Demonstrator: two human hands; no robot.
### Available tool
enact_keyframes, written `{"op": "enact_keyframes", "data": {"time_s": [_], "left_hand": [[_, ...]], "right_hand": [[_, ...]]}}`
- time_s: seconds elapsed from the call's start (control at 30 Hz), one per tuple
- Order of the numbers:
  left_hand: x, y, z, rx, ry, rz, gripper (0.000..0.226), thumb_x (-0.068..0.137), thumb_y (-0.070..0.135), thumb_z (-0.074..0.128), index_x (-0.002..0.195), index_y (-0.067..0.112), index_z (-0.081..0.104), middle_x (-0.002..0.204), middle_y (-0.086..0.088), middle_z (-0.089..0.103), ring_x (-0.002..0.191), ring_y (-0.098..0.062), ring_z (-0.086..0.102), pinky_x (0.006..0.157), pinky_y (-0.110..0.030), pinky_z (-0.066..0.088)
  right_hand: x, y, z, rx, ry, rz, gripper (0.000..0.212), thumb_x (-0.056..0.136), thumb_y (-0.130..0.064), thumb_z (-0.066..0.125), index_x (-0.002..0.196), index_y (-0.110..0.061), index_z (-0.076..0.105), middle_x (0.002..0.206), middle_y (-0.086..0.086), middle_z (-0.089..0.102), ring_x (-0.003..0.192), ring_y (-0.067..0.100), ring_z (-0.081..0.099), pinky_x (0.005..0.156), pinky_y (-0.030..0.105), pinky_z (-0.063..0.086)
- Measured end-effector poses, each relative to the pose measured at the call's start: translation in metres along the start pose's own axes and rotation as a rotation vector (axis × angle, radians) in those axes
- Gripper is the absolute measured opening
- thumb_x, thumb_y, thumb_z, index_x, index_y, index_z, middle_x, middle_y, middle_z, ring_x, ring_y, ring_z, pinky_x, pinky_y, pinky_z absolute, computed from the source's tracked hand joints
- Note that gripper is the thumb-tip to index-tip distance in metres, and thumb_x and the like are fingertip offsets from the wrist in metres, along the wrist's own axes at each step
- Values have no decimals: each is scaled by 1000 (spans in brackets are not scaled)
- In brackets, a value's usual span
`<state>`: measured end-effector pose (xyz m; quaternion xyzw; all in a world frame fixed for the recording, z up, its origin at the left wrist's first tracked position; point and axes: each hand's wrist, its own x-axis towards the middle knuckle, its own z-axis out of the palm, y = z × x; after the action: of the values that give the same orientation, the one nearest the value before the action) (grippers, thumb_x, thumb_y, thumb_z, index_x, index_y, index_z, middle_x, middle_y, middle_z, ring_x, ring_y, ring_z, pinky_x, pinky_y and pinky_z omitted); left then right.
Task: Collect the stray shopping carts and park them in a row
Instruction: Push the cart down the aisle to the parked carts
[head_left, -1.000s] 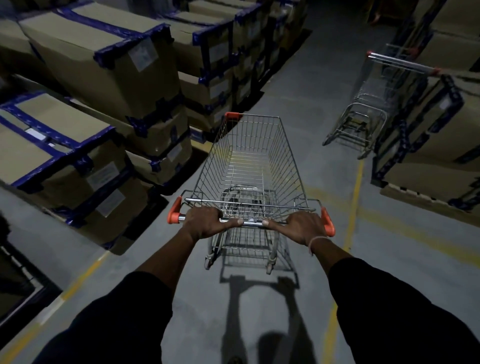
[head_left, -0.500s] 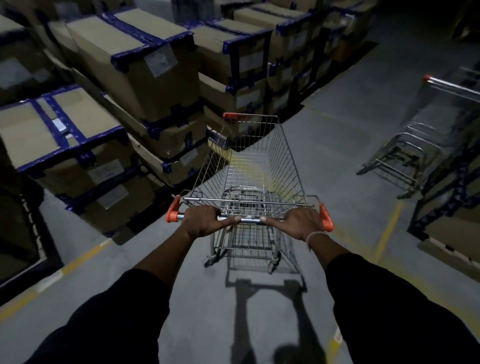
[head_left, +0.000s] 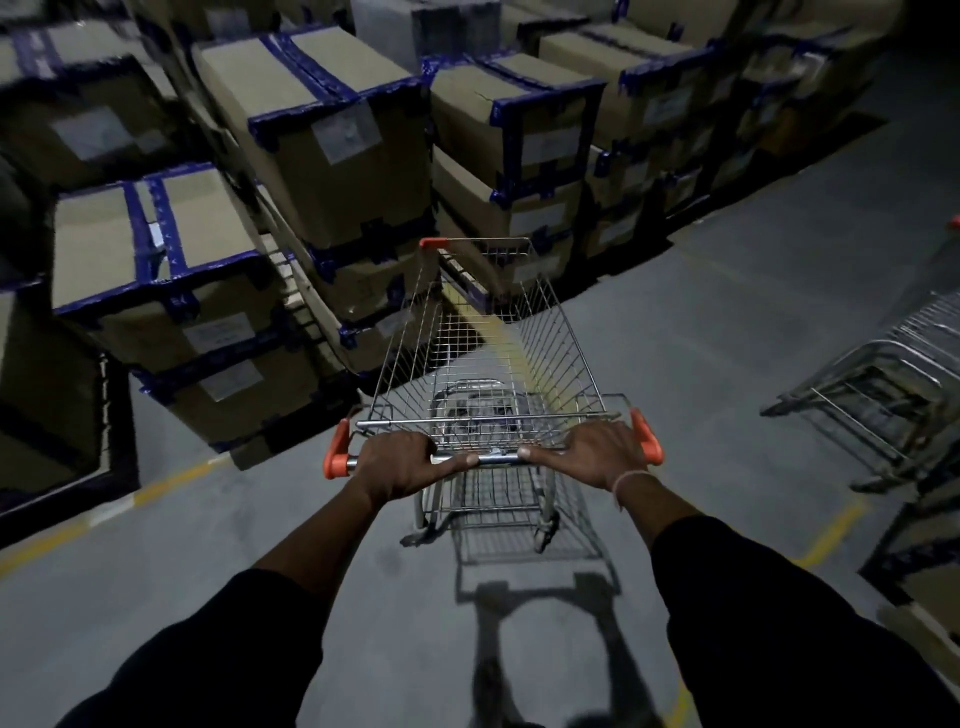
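Fingers (head_left: 415, 451) of both hands wrapped over the handle bar (head_left: 493, 459), steering the cart (head_left: 483, 358). Swung left since a second ago, nose now toward the stacked boxes (head_left: 332, 156) (second cart (head_left: 883, 384) slid off right). Lining up, probably.

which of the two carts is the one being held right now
The cart in the middle: left hand and right hand both grip its handle. The other cart at the right edge stands untouched.

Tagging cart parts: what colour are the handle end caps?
Orange, on both handle end caps of the cart; head view.
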<state>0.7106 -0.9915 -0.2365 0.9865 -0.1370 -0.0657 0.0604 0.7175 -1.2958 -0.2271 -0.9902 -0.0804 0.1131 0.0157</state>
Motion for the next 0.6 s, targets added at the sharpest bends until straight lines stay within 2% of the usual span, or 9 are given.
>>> {"op": "enact_keyframes", "data": {"time_s": [0.2,0.3,0.43,0.5,0.6], "left_hand": [[60,36,5,27,25,-27,87,78,101,18,53,22,44,51,3,52,49,-13,54,55,-26,32],[86,53,5,6,11,-73,86,78,100,19,55,22,44,53,2,54,50,-14,53,57,-26,35],[117,75,2,-10,-4,-136,84,81,98,22,56,21,45,53,1,53,53,-16,55,55,-27,32],[129,84,-1,-11,-9,-166,85,81,98,21,56,21,45,54,0,55,53,-16,56,55,-27,33],[147,100,-2,-25,-26,-213,85,80,99,21,56,21,45,55,-1,56,53,-16,56,56,-28,35]], "right_hand": [[67,66,-12,-12,11,-97,97,58,-113,8,56,-24,47,58,-3,53,55,17,54,84,39,53],[102,94,-20,-19,-2,-130,96,61,-112,12,56,-23,48,56,-3,53,55,17,55,85,39,51],[138,124,-32,-43,-9,-176,97,61,-112,12,56,-22,48,56,-2,53,56,18,57,81,37,48],[154,136,-37,-38,-3,-189,98,59,-113,12,56,-22,48,57,-2,53,56,18,56,87,41,51],[175,154,-41,-33,-28,-202,101,56,-114,11,56,-21,52,59,-1,56,59,18,57,98,47,47]]}}
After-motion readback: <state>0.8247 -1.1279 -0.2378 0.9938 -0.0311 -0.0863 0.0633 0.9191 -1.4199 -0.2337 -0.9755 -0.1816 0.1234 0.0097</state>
